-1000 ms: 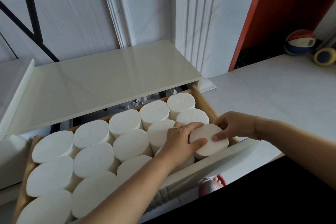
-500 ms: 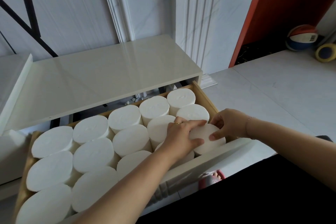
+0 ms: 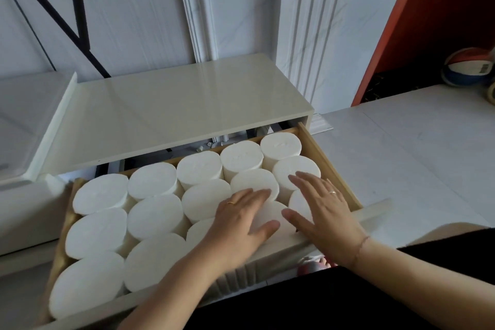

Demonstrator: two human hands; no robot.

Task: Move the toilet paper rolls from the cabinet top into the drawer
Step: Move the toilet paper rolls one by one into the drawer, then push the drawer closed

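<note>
From my remote seat I see the drawer pulled out from under the cream surface. It is packed with white rolls standing on end in three rows, side against side. No roll lies on the surface.

The left grip is spread flat, fingers straight and together, with the palm down on the tops of the rolls at the front right. It holds nothing. The front roll shows between the two hands, with the left thumb lying along its near edge.

The right grip is also flat and open, fingers fanned. It lies over the rolls in the drawer's front right corner, its fingertips reaching the roll in the middle row. I cannot tell how hard either hand presses.

Each hand wears a ring. A ball sits far right on the floor, well apart from the drawer.
</note>
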